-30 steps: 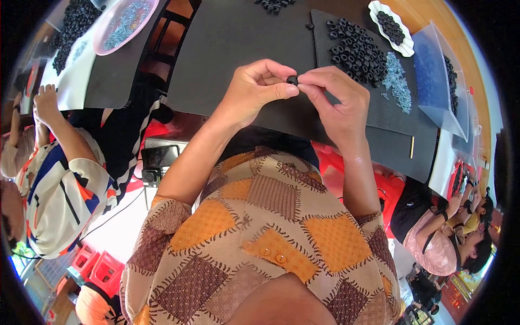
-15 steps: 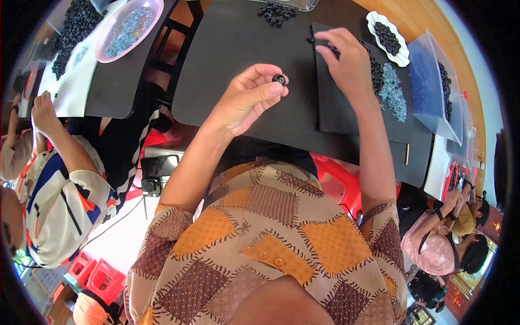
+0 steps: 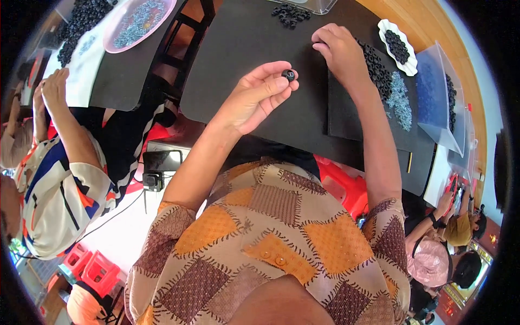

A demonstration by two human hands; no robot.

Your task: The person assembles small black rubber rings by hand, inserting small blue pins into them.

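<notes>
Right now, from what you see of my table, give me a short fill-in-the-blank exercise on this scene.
Your ____ hand holds a black ring-shaped piece.
The fluted dish holding black pieces is ____.
The small pieces heaped beside your right forearm are light ____.

Missing words: left; white; blue.

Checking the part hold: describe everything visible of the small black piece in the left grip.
The small black piece is rounded, slightly glossy, plastic or rubber by its look. A paler spot shows on its camera-facing end, too small to make out. It is pinched in the left grip, over the dark tabletop; nothing else visibly touches it.
</notes>
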